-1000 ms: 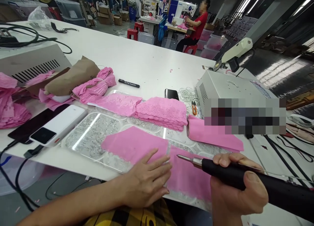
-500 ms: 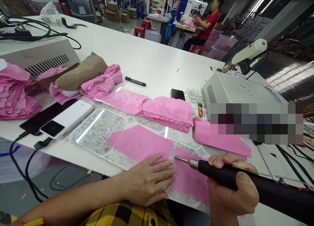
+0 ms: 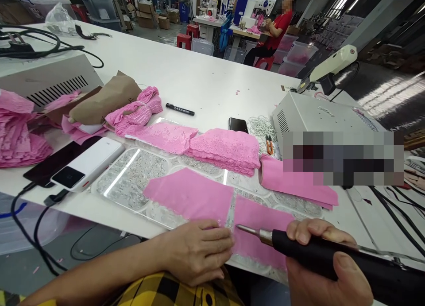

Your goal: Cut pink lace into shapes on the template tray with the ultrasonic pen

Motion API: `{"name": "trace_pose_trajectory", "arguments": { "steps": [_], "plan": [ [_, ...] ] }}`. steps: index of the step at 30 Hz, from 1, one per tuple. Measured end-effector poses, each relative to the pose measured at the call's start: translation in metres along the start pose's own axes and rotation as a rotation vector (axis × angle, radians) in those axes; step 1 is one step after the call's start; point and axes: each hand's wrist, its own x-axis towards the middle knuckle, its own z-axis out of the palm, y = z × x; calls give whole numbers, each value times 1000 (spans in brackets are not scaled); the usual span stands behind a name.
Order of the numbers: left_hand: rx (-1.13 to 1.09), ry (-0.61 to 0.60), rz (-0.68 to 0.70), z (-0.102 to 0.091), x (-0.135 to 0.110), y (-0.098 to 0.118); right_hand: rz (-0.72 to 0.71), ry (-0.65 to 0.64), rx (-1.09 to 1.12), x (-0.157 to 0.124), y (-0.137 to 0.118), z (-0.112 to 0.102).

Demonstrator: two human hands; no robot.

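Pink fabric lies on a clear plate (image 3: 124, 180) as two flat pieces with a narrow gap between: the left piece (image 3: 191, 193) just beyond the left hand (image 3: 201, 250), the right piece (image 3: 254, 213) beside its fingertips. Well to that hand's left is a pile of pink cloth (image 3: 23, 142); nearer it, a dark phone (image 3: 55, 160) and a white power bank (image 3: 94, 160). The left hand rests palm down, fingers together and slightly bent, gripping nothing, knuckles at the left piece's near edge. Farther beyond it sits a stack of pink lace (image 3: 226, 149). Right of its fingertips, a black-handled tool (image 3: 264, 236) points its metal tip over the right piece; I cannot tell whether it touches. The right hand (image 3: 314, 281) is wrapped around the handle, thumb nearest the wearer. Beyond that hand lies a folded pink cloth (image 3: 299, 182).
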Motion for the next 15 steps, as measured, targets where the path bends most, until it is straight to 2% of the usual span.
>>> {"name": "trace_pose_trajectory", "arguments": {
  "steps": [15],
  "plan": [
    [-17, -81, 7, 3, -2, -1, 13, -21, 2, -5, 2, 2]
  ]
}}
